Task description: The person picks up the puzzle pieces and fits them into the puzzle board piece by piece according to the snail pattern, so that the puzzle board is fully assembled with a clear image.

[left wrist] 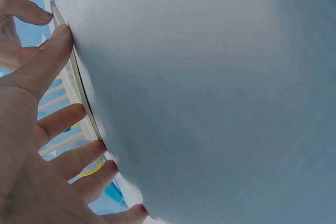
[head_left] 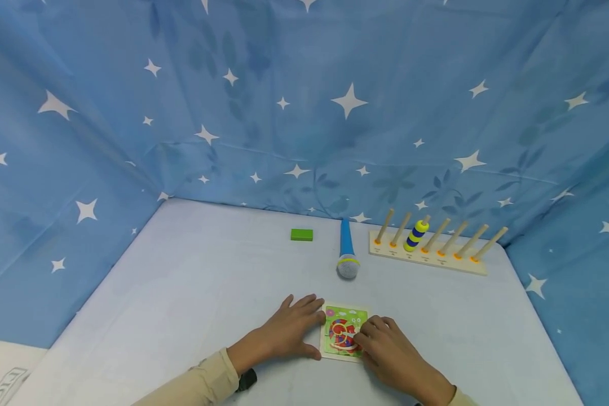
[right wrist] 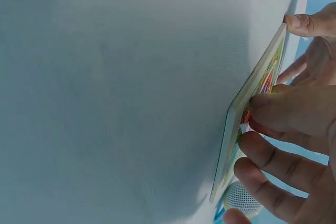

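A small square jigsaw puzzle [head_left: 344,338] lies flat at the table's front middle, its pale frame around a red, cartoon-like picture on green. My left hand [head_left: 291,332] is spread along its left side, thumb near the lower corner. In the left wrist view, the thumb and some fingertips touch the board's edge [left wrist: 84,95]. Over the picture's right part, my right hand [head_left: 393,355] has curled fingers. The right wrist view shows its thumb and forefinger pinching at a red puzzle piece [right wrist: 245,116] on the surface; the fingers hide most of that piece.
Beyond the puzzle lies a blue toy microphone [head_left: 347,248], its grey head towards me. A green block [head_left: 301,234] sits further left. At the back right stands a wooden peg rack [head_left: 428,257], with yellow and blue beads [head_left: 416,235] on one peg. Blue star-patterned cloth borders the table.
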Action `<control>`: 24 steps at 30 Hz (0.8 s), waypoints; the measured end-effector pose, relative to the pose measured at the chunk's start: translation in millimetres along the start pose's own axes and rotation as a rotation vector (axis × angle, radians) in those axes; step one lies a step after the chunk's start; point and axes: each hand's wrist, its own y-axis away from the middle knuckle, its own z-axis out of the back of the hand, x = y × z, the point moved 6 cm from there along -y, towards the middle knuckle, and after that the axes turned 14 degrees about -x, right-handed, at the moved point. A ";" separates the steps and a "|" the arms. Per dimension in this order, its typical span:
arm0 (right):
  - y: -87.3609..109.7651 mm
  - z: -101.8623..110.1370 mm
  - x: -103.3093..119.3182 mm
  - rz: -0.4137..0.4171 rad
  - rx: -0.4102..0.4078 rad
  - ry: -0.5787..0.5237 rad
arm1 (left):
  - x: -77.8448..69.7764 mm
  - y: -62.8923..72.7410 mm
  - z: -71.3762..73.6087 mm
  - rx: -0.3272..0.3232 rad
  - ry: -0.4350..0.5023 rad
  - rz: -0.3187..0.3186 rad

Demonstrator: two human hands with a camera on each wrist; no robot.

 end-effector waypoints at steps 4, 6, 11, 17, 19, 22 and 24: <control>-1.4 -0.1 -0.6 -0.003 -0.009 0.010 | -0.3 -0.9 -0.6 0.000 0.001 0.007; 0.2 2.1 -2.0 -0.013 -0.030 0.007 | -0.8 -1.4 -1.9 0.004 0.008 0.012; 5.6 4.6 -7.2 -0.057 -0.053 -0.012 | -2.3 -1.2 -3.7 0.011 0.007 0.018; 7.9 1.9 -6.5 -0.056 -0.043 -0.004 | -3.1 -0.1 -3.9 0.020 0.014 0.020; 7.6 2.9 -6.5 -0.058 -0.057 -0.002 | -3.4 -0.4 -4.2 0.019 0.018 0.017; 6.7 3.1 -7.3 -0.070 -0.074 -0.006 | -3.0 -1.1 -5.6 0.014 0.021 0.013; 6.7 1.7 -7.9 -0.077 -0.076 -0.009 | -2.5 -2.1 -7.7 0.017 0.025 0.014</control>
